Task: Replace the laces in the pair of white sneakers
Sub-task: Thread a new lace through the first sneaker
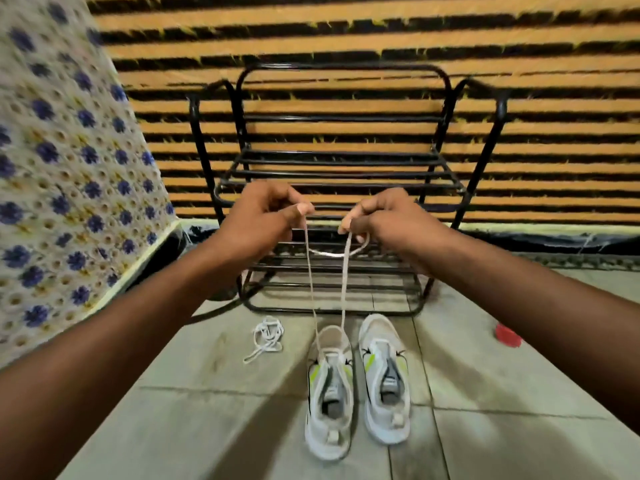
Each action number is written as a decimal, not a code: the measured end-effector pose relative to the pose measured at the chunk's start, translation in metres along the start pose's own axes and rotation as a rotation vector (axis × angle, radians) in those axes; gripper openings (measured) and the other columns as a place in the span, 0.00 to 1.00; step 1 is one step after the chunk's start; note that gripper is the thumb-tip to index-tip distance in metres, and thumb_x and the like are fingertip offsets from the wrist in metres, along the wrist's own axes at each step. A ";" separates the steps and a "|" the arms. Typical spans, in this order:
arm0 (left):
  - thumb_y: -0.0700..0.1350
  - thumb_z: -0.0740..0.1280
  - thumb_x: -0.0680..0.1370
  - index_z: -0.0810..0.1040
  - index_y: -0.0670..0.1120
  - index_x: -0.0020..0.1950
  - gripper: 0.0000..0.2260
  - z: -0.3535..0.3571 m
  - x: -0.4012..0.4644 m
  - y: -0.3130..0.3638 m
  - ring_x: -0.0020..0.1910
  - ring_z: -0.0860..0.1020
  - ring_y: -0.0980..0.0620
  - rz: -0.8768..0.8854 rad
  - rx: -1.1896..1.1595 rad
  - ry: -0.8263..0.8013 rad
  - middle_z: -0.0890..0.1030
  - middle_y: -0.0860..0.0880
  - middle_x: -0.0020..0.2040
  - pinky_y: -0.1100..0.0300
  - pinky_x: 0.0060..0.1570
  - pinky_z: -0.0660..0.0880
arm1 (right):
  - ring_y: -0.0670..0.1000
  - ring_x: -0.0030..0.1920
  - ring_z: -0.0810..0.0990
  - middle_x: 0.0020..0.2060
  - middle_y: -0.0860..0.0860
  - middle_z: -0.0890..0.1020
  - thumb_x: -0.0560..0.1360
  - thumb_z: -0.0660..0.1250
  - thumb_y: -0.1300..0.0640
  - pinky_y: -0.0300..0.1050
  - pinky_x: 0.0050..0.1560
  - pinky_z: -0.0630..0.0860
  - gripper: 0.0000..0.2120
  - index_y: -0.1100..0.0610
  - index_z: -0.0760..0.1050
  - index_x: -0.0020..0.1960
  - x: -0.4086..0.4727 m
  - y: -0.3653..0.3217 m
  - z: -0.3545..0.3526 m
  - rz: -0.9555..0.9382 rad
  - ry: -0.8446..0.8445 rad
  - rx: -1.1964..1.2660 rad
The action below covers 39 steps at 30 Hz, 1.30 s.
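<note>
Your left hand (258,220) and right hand (384,223) each pinch one lace (343,289) end, raised level, likely evening lengths; left sneaker (329,393) barely threaded.

Back wall (346,36) across the top of the frame: horizontal orange and black stripes. Black metal rack (337,168) stands centre, against that wall, bars bare. Floor (207,427) of grey tiles, pale joints, soft shadows. Patterned cloth (62,168) with blue flowers hangs at left. Small red object (507,336) on floor, right.
</note>
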<state>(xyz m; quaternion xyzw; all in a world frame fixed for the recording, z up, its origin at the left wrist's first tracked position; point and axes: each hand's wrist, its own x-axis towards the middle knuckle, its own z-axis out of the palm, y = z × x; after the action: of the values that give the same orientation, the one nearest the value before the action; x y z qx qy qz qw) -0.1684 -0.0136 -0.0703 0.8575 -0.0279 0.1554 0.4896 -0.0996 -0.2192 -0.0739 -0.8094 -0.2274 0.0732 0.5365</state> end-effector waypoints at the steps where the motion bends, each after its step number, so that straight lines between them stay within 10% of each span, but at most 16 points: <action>1: 0.43 0.68 0.83 0.84 0.42 0.51 0.07 -0.002 0.002 0.008 0.36 0.79 0.55 -0.017 -0.030 0.003 0.85 0.44 0.41 0.63 0.37 0.78 | 0.47 0.37 0.82 0.40 0.58 0.87 0.76 0.68 0.69 0.36 0.37 0.76 0.08 0.65 0.85 0.42 -0.001 -0.011 -0.002 0.006 0.005 0.015; 10: 0.33 0.69 0.80 0.83 0.34 0.51 0.04 -0.007 0.005 0.050 0.42 0.86 0.45 -0.220 -0.284 -0.013 0.86 0.37 0.44 0.51 0.49 0.85 | 0.46 0.29 0.70 0.28 0.50 0.76 0.76 0.68 0.63 0.40 0.31 0.64 0.08 0.59 0.86 0.43 -0.012 -0.077 -0.013 0.160 0.127 0.151; 26: 0.33 0.75 0.76 0.83 0.33 0.54 0.08 -0.012 0.014 0.073 0.48 0.87 0.41 -0.190 -0.285 -0.197 0.86 0.36 0.46 0.55 0.48 0.85 | 0.58 0.45 0.85 0.44 0.61 0.87 0.73 0.55 0.75 0.48 0.50 0.81 0.18 0.68 0.81 0.53 -0.027 -0.070 -0.023 0.029 0.245 0.498; 39: 0.42 0.71 0.81 0.82 0.40 0.50 0.05 0.007 0.018 0.051 0.34 0.77 0.62 -0.019 -0.234 -0.053 0.84 0.46 0.42 0.70 0.35 0.72 | 0.46 0.37 0.79 0.40 0.51 0.86 0.78 0.70 0.62 0.43 0.38 0.74 0.07 0.56 0.85 0.44 -0.014 -0.068 -0.018 -0.069 0.456 0.258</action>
<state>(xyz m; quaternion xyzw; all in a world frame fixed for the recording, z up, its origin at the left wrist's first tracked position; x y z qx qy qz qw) -0.1601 -0.0442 -0.0260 0.7985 -0.0507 0.1236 0.5870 -0.1252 -0.2187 -0.0067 -0.7218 -0.1169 -0.1009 0.6747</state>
